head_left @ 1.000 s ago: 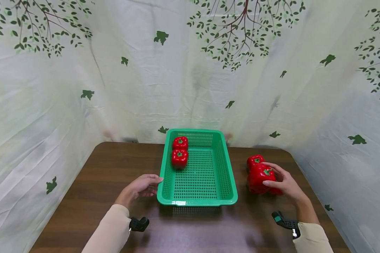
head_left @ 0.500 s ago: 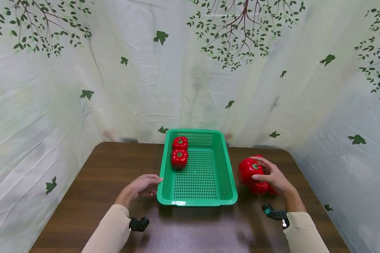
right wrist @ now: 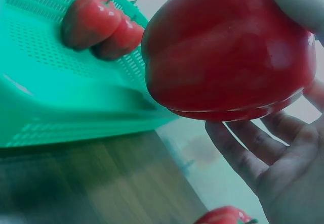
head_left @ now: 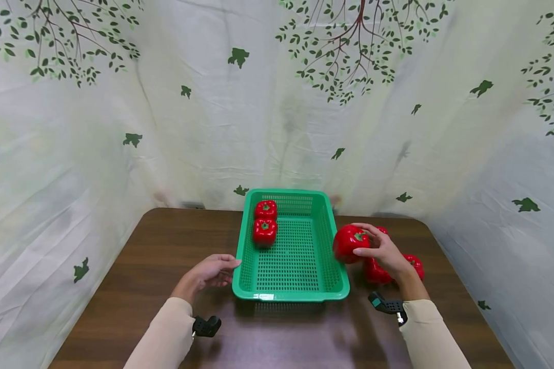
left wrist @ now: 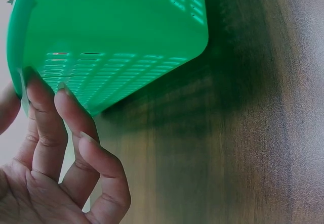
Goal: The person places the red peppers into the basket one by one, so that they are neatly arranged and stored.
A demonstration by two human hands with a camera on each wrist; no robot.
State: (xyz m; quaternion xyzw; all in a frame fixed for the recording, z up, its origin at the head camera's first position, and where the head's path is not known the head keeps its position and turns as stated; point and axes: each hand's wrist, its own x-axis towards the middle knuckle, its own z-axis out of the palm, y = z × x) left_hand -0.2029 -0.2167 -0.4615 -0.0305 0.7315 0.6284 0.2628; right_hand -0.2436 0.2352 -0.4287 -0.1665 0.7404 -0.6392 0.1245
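A green plastic basket [head_left: 291, 296] with perforated walls sits on the table. My left hand [head_left: 213, 271] pinches its left rim, the thumb on one side and fingers on the other in the left wrist view. Two red bell peppers stand one behind the other along the basket's left side, a nearer pepper [head_left: 264, 234] and a farther pepper [head_left: 265, 209]. My right hand [head_left: 388, 256] grips another red bell pepper [right wrist: 228, 52], raised beside the basket's right rim. In the right wrist view the thumb is above this pepper and the fingers below.
Right of the basket, more red peppers lie on the table: one pepper [head_left: 376, 272] partly under my right hand, another pepper [head_left: 415, 264] beyond the wrist, and a sliver of one behind the fingers. A leaf-printed cloth [head_left: 203, 143] hangs behind the brown table [head_left: 166, 246].
My right hand has lifted a pepper from the group on the right and carried it left to the basket's right rim. My left hand keeps its hold on the basket.
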